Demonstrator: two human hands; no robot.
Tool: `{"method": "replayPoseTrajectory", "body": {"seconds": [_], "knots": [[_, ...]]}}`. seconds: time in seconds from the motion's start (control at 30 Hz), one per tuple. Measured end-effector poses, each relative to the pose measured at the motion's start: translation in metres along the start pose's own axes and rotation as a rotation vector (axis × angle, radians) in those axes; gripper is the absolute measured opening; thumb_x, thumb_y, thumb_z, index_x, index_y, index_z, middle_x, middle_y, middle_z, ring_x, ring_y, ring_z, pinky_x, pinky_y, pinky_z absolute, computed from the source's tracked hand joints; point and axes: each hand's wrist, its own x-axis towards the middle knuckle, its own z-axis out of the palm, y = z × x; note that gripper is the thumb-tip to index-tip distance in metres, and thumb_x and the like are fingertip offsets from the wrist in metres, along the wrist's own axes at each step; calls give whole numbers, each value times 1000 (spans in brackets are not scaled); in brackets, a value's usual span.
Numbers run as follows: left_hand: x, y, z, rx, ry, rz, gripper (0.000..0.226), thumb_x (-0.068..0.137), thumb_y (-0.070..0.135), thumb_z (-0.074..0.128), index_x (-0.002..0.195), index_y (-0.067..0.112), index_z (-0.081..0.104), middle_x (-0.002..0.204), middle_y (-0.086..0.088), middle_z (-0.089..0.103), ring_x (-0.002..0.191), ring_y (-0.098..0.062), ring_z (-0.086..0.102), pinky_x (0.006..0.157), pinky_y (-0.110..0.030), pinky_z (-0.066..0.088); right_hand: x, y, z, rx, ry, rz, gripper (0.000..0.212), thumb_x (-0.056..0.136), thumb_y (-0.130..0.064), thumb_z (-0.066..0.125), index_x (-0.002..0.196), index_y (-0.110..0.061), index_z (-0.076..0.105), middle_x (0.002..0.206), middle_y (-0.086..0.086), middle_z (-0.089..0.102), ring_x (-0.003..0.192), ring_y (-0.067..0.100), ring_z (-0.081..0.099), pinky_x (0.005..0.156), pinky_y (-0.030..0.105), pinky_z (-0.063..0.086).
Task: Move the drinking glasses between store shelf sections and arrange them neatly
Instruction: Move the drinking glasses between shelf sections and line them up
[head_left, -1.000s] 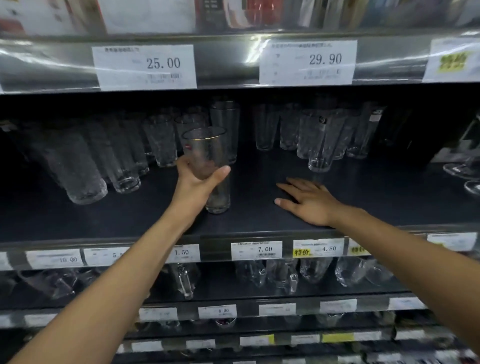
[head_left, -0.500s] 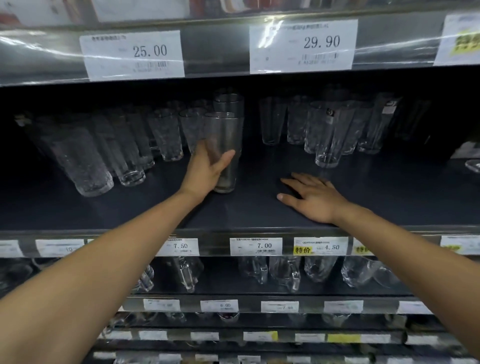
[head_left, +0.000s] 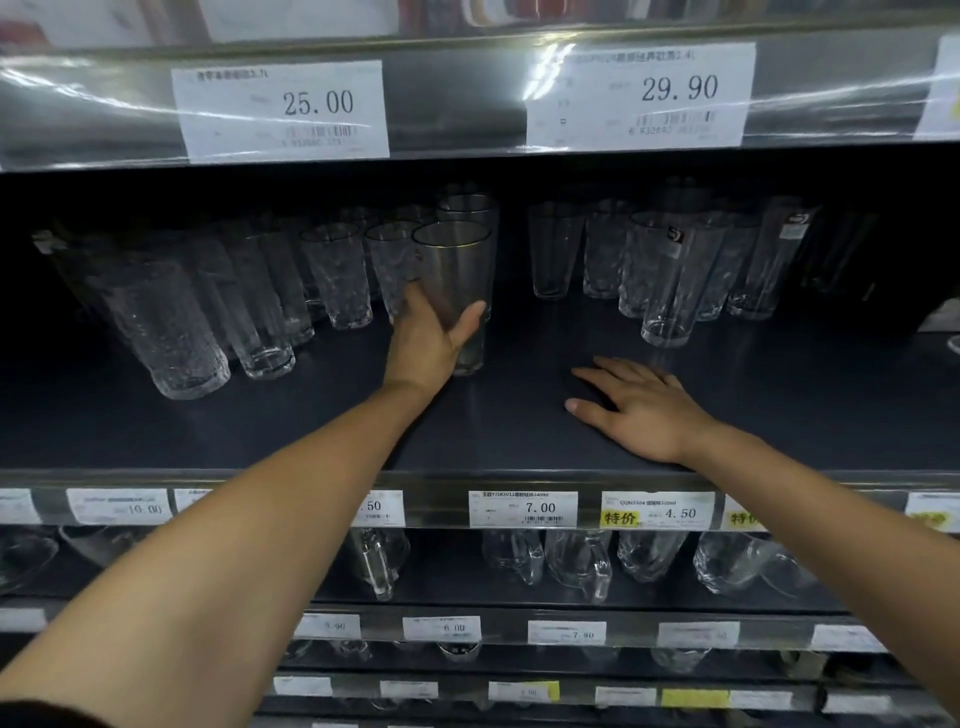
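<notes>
The left hand (head_left: 423, 348) wraps its fingers around a gold-rimmed glass (head_left: 457, 291) standing on the dark shelf (head_left: 519, 431); the right hand (head_left: 639, 410) lies flat, fingers spread.

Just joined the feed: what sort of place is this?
Probably a shop's glassware aisle: printed price tags on the shelf edges, rows of drinking glasses, and mugs lower down.

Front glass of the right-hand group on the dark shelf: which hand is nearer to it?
Right. The right hand lies flat on the shelf just short of the front glass; the left hand grips the gold-rimmed glass well off to its left.
</notes>
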Motion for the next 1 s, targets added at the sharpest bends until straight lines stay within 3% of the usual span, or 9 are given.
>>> {"method": "replayPoseTrajectory", "body": {"seconds": [0.1,0.27,0.43,0.73,1.0], "knots": [[4,1,4,132,48,21,74,89,64,53,129,3,40,121,-14,57,105,-30,58,82,-46,54,0,-1,0,4,2,1,67,95,-70,26,154,-41,21,165,-7,14,152,15,8,119,39,4],[11,-2,8,74,40,7,83,83,74,47,130,6,40,123,-12,57,107,-28,59,86,-47,54,1,0,0,9,4,4,66,94,-70,26,154,-42,22,165,-8,14,151,14,9,119,38,4],[17,-8,12,26,32,12,69,90,60,56,129,5,43,124,-12,58,111,-26,58,90,-43,53,3,1,1,12,9,8,66,94,-71,27,153,-43,23,165,-9,15,151,14,10,119,38,4],[21,-14,14,-5,39,20,61,91,56,57,127,6,50,121,-9,61,109,-22,59,86,-31,51,4,1,2,14,14,11,66,94,-71,28,153,-43,23,164,-9,16,151,15,10,119,38,5],[23,-16,16,-9,58,18,60,91,56,57,126,7,51,121,-10,63,110,-24,60,89,-34,51,3,1,1,25,9,11,66,94,-71,28,153,-43,23,165,-10,15,151,14,10,119,40,6]]}}
